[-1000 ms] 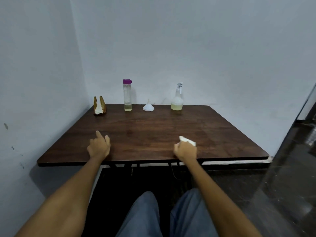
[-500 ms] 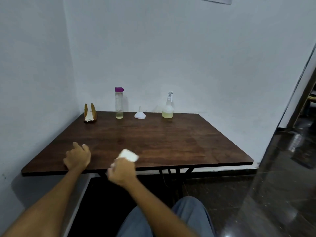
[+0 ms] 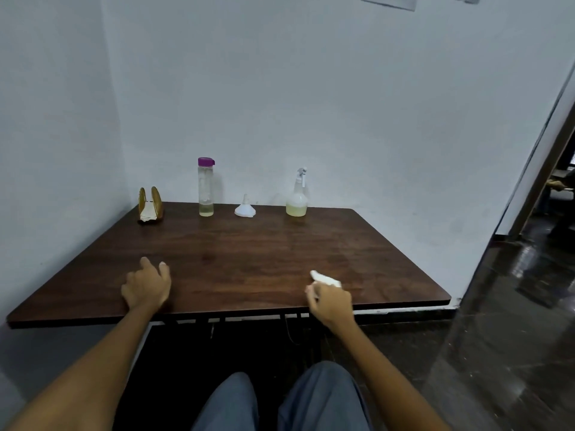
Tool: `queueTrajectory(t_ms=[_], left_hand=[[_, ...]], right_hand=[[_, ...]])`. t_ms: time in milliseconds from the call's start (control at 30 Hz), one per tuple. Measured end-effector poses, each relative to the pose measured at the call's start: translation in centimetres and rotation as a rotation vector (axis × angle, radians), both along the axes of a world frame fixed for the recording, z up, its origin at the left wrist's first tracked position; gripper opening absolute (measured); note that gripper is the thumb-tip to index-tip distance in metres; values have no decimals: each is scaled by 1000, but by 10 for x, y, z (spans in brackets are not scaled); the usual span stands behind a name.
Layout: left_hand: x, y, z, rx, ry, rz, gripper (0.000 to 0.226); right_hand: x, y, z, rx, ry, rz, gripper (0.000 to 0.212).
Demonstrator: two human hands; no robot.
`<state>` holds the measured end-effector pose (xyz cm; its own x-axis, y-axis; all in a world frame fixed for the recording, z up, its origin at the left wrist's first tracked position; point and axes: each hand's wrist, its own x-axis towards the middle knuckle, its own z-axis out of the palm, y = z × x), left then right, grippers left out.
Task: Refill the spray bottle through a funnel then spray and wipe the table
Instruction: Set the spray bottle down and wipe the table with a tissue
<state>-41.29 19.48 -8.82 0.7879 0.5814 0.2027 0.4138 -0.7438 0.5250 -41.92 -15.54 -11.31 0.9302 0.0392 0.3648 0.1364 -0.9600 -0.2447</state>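
At the near edge of a dark wood-grain table (image 3: 236,259), a crumpled white tissue (image 3: 325,279) is pinched in the right hand (image 3: 331,301).
The left hand (image 3: 147,284) is laid loosely on the wood. By the pale wall are ranged a napkin holder (image 3: 150,204), a purple-capped bottle (image 3: 206,188), a white funnel (image 3: 245,209) and the spray bottle (image 3: 296,197); a doorway at right is cut off.

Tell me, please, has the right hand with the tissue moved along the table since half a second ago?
Yes. The right hand gripping the tissue swept rightward along the near edge of the table, from left of the spray bottle to its right.
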Motion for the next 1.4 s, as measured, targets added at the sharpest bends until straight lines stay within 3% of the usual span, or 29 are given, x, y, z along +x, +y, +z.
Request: queueTrajectory(t_ms=[200,333,433,500,633,767,833,900,1067,1133,1267,1400], left_hand=[[1,-34,-3,60,-30,-109,49],[-4,-40,-10,128,-81,-152,49],[-7,-36,-6,126,-83,-155,50],[-6,-34,-3,117,-97,-159,50],[-4,-51,1,66,-119,-216,50],[-1,-103,7,55,-171,-416,46],[-1,-135,10,83,-223,-534,38],[-8,-175,11,151,-289,-703,28],[-36,-298,7,254,-369,-1127,40],[-46,-340,-5,181,-280,-1196,31],[-73,-399,-60,175,-69,-1277,31],[-99,-440,-113,209,166,-1276,39]], right_hand=[[-19,37,-4,-58,-192,-97,33],[-38,115,-5,-134,-205,155,38],[-46,159,-4,-157,-67,377,41],[-42,165,-2,-150,15,456,43],[-37,126,1,-136,-9,483,40],[-33,63,5,-91,-50,369,44],[-34,27,11,-40,-193,260,40],[-41,-12,10,113,-234,152,33],[-69,-88,-11,273,-238,-180,14],[-80,-114,-17,301,-240,-250,14],[-110,-159,-45,504,-136,-410,34],[-153,-194,-100,645,-20,-586,21]])
